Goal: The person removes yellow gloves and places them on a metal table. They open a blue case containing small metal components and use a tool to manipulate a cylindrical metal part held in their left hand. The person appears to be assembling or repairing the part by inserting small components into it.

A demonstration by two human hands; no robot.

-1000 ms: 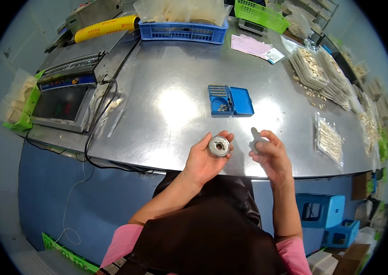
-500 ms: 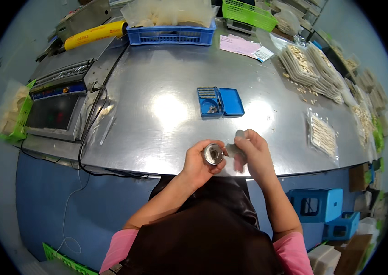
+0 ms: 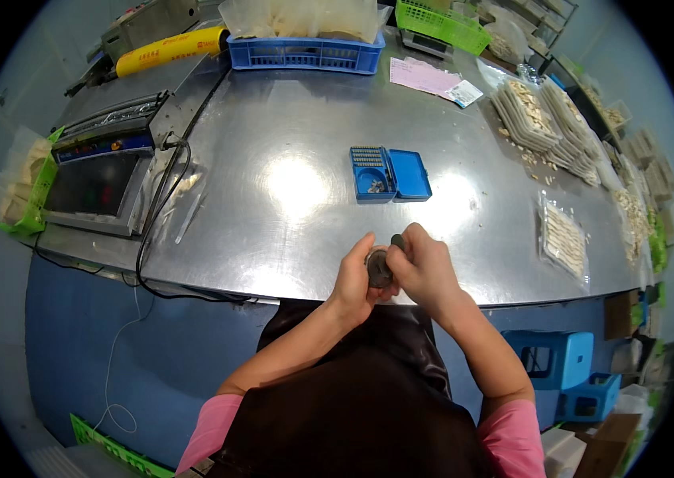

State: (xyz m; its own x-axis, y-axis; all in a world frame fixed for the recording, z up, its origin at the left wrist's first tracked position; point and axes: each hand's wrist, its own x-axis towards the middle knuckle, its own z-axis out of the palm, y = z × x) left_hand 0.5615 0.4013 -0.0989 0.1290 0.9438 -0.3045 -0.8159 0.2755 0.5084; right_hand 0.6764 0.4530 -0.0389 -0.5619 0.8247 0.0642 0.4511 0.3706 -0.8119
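My left hand [image 3: 351,280] is wrapped around a round metal piece, its fingers curled about the side, just over the table's front edge. My right hand [image 3: 431,267] grips a flat grey metal piece [image 3: 397,240] with a rounded end. This piece lies against the top of the round metal piece [image 3: 379,272], whose face looks dark and is partly hidden by my fingers. Beyond my hands, a small blue case [image 3: 412,174] stands open on the table, with rows of tiny light pieces in one part and loose metal bits in a round well.
A sealing machine [image 3: 102,155] with black cables stands at the left. A blue crate [image 3: 305,60] of clear bags sits at the back, beside pink papers [image 3: 424,77]. Stacked trays [image 3: 524,115] and a sealed pack [image 3: 564,237] lie right. Blue stools [image 3: 550,356] stand below.
My right hand has come left to meet my left hand. The flat grey piece, formerly apart, now lies over the round metal piece, whose hollow face was visible before. The view has shifted slightly.
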